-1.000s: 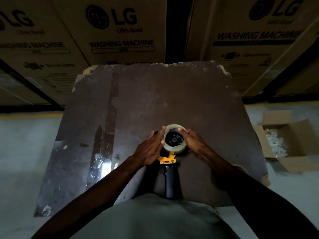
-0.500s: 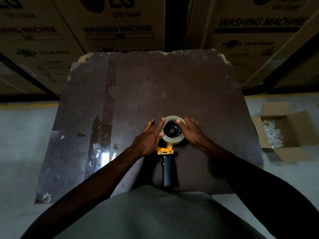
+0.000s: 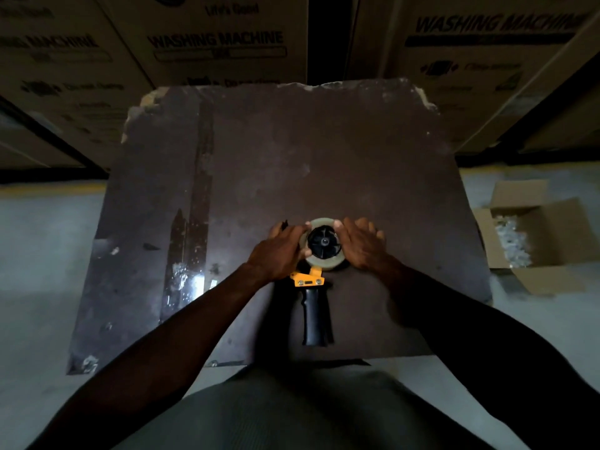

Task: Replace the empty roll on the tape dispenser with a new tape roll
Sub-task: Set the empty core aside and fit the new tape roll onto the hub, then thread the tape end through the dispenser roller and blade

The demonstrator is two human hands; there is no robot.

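Observation:
A tape dispenser lies flat on the dark worn table [image 3: 324, 151], its black handle [image 3: 315, 316] pointing toward me and its yellow frame [image 3: 308, 279] just above the handle. A clear tape roll [image 3: 324, 263] sits around the dispenser's black hub [image 3: 324, 242]. My left hand [image 3: 277, 251] grips the roll's left side, thumb on its top rim. My right hand [image 3: 360, 246] presses the right side, fingers spread flat and thumb on the rim. The dispenser's front end is hidden behind my left hand.
An open cardboard box [image 3: 535, 235] with white pieces inside stands on the floor to the right. Large washing machine cartons [image 3: 214, 43] rise behind the table. A shiny strip of old tape [image 3: 190, 241] runs down the table's left part.
Both hands stay on the roll. The fingers of my right hand have spread flatter along its side, and my left hand has shifted a little over the left edge.

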